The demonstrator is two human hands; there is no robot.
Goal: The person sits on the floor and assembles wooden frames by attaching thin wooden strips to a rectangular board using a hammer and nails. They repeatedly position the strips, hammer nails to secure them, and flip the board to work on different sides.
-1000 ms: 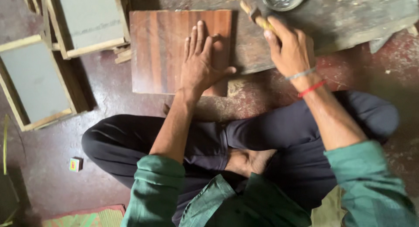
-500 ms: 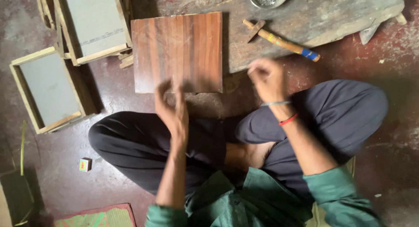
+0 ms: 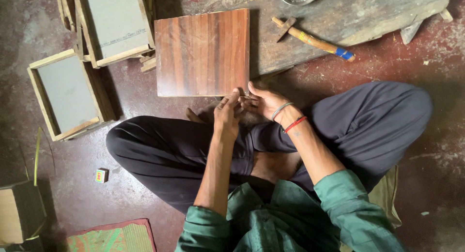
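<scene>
Wood panel: reddish-brown striped board [image 3: 202,52], lying flat just beyond the fingertips, its near edge touching them.
Left hand [image 3: 226,114]: fingers curled together, tips at the board's near edge; whether they pinch anything is too small to tell.
Right hand [image 3: 263,102]: palm up, fingers loosely bent, meeting the left fingertips.
Hammer [image 3: 314,39]: on the worn plank [image 3: 378,14], well beyond the right fingers, untouched.
Frames [image 3: 70,94]: grey-panelled, left of the left fingers, well apart.
</scene>
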